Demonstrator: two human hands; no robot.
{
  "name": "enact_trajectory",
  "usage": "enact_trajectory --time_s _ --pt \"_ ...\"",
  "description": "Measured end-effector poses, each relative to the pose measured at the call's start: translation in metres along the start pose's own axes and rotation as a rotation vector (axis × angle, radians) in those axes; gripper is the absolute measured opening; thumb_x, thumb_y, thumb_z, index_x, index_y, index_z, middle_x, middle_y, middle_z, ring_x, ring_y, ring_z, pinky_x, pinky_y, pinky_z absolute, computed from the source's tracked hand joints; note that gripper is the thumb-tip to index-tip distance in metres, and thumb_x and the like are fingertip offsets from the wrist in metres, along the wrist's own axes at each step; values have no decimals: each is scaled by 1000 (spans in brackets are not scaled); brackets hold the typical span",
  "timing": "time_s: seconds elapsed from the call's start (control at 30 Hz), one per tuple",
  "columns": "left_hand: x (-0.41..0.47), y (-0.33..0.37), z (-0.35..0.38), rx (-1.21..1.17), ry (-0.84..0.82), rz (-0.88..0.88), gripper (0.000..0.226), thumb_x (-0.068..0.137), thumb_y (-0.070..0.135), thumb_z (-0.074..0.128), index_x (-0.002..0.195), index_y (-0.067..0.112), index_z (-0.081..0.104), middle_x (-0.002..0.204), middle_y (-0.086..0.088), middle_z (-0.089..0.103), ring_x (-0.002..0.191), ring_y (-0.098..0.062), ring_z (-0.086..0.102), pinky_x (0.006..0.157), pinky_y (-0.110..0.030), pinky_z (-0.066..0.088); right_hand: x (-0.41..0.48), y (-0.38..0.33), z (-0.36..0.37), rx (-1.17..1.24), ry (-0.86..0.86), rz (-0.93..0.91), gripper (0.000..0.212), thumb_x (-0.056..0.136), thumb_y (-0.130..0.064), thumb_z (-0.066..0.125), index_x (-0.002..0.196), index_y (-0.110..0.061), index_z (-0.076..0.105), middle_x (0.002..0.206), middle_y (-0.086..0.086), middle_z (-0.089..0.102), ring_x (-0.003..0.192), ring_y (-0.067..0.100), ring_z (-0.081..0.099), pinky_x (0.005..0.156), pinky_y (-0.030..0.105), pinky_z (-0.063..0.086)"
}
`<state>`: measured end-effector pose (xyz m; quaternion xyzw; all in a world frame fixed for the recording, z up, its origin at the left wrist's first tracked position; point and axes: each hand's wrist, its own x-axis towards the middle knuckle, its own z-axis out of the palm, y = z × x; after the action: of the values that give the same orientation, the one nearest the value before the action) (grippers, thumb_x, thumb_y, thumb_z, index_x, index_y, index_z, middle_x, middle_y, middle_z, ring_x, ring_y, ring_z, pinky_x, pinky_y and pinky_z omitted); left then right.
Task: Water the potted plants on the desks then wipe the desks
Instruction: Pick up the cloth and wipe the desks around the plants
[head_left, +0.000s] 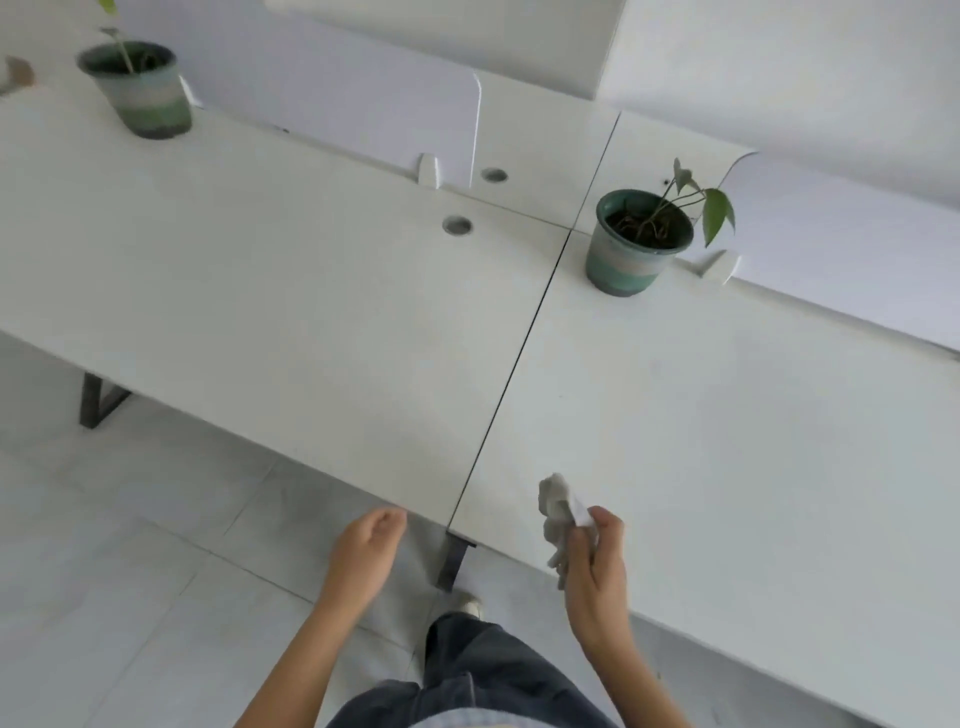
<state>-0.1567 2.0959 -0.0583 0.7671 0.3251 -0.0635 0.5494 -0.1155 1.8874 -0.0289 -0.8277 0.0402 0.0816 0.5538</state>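
Our left hand (366, 551) hangs loosely curled and holds nothing, near the edge of the left desk (234, 260). Our right hand (597, 566) pinches a crumpled white cloth (558, 514). Most of it sticks out past our fingers, just above the right desk (727, 441). We think wiping is next: lay the cloth flat, press down, rub in long rows. Farther back a green pot (636, 244) stands on the right desk, so we wipe round it. A second pot (137, 88) stands far left.

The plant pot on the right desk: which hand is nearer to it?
Right. The right hand, pinching a cloth, is over the right desk's near edge, in front of the pot. The left hand is over the floor, left of the seam.
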Motion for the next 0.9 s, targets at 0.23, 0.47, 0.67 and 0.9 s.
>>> enact_trajectory --time_s 0.23,0.47,0.67,0.9 --pt "39 46 16 -6 9 71 13 93 16 48 95 20 61 96 -1 64 96 -16 57 79 -21 38 140 -32 -45 191 328 57 26 98 -17 27 124 -16 29 74 -4 47 66 13 46 56 20 42" --pt "107 82 12 141 81 141 32 94 18 45 125 13 53 116 -10 61 101 -18 52 82 -25 36 265 14 -78 -585 284 93 44 88 -32 47 129 -15 42 144 15 34 138 30 22 113 45 13" --pt "188 105 26 618 157 264 41 88 16 48 125 0 53 133 -22 51 126 -42 42 96 -49 40 298 31 -49 -725 170 290 58 92 -49 35 143 -26 24 155 17 8 143 32 1 115 43 -1" --pt "240 108 55 1019 -92 246 62 76 43 36 124 7 54 126 -25 58 111 -52 54 82 -66 43 338 4 -1 -929 -28 197 53 95 -48 20 145 -36 6 156 17 -6 143 33 -9 116 46 -5"
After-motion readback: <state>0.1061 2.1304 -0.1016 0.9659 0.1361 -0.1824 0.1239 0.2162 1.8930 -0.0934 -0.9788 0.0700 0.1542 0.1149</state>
